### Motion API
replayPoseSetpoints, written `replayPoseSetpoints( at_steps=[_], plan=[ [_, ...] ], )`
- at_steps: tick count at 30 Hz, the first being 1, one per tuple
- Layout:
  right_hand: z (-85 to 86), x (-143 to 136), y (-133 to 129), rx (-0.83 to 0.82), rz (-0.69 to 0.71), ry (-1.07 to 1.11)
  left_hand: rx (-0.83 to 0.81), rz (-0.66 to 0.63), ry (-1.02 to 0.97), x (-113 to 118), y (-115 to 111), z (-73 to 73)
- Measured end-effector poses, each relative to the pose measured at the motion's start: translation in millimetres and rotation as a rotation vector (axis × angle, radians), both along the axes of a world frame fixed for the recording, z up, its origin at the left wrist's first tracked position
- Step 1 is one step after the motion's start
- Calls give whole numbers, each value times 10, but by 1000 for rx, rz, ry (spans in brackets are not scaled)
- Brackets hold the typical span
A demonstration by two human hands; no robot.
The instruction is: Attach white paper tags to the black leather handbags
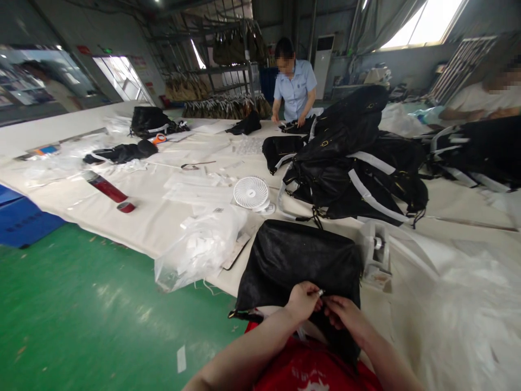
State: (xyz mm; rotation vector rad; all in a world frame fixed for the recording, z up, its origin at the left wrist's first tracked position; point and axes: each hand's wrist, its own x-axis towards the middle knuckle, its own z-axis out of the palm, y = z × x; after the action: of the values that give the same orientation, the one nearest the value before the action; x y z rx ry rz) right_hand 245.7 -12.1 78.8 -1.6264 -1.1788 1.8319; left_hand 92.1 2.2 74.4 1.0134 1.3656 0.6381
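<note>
1. The clear plastic bag (203, 241), nearer me and left of the white fan (251, 193), holds crumpled white scraps.
2. The translucent box (375, 263), nearer me and right of the fan, has a small part inside, too blurred to name.
3. Far left of the fan, below the tabletop (146, 222), stands a blue box (28, 220); I cannot tell what it holds.
4. My black bag (301, 252) lies on my side of the fan, over the table's edge, smooth and softly creased with a dull sheen.
5. My left hand (304, 300) pinches a small shiny piece (321, 292) over the bag.
6. My right hand's (342, 310) fingers bunch just beside it; I cannot tell whether they grip anything.
</note>
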Motion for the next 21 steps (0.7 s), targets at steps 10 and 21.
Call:
replayPoseSetpoints(
  at_steps=[10,21],
  plan=[
    [-85,-128,77,69,44,-21,28,76,-32,54,-138,2],
    [-270,-174,116,23,-3,-247,380,-45,278,-56,-223,161]
  ],
)
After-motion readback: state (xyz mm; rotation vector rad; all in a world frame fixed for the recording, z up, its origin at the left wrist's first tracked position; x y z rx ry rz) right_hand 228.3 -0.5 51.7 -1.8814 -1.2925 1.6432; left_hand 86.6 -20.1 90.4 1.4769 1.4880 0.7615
